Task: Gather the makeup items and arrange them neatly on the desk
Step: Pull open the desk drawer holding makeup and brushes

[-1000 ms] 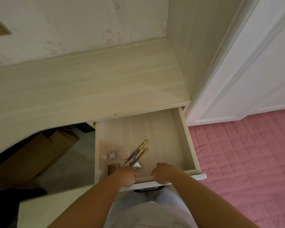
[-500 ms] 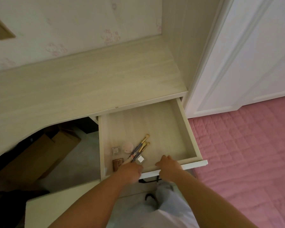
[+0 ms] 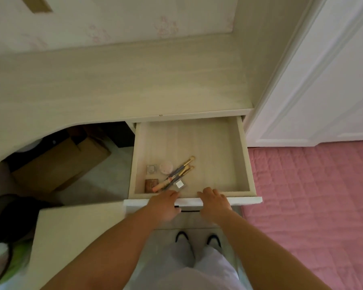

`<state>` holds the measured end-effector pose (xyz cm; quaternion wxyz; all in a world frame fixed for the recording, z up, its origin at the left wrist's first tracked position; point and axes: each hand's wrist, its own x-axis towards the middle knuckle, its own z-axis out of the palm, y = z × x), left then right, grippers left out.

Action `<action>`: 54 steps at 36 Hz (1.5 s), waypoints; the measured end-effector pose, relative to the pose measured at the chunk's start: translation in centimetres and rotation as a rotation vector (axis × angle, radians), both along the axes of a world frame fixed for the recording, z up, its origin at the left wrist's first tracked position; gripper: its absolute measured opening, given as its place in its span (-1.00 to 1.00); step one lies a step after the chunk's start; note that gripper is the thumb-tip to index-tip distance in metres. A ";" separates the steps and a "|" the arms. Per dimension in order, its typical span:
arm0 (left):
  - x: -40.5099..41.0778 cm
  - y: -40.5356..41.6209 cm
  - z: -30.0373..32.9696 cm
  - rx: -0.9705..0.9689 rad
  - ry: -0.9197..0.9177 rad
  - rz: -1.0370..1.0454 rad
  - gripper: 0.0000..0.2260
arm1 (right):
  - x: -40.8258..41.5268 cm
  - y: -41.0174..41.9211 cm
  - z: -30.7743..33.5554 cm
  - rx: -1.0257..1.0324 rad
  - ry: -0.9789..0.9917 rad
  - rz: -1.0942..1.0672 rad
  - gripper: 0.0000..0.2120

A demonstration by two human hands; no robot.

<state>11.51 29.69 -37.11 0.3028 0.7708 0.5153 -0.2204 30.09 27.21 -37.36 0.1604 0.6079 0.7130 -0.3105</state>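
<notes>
Both hands — left hand, right hand — are gripping the drawer front; better reaching gently for the brushes first.

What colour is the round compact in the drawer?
Pale pink; the round compact shows best in the head view.

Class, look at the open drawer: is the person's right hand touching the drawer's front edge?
Touching. The head view shows the right hand draped over the drawer's front edge, fingers curled over its top with no gap.

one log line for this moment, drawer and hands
drawer: open | left hand: on front edge | right hand: on front edge | makeup brushes: inside | desk: bare
</notes>
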 end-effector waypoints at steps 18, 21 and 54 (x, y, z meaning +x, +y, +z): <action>-2.4 6.9 -3.5 0.125 0.082 0.427 -0.71 | -3.9 7.8 -4.4 -0.161 -0.140 -0.061 -0.78; -2.8 8.0 -5.2 0.102 0.116 0.458 -0.65 | -4.8 8.5 -5.9 -0.209 -0.081 -0.123 -0.76; -4.6 11.1 -12.6 0.202 0.380 0.101 -0.69 | -8.5 11.2 -11.8 -0.258 -0.141 -0.411 -0.80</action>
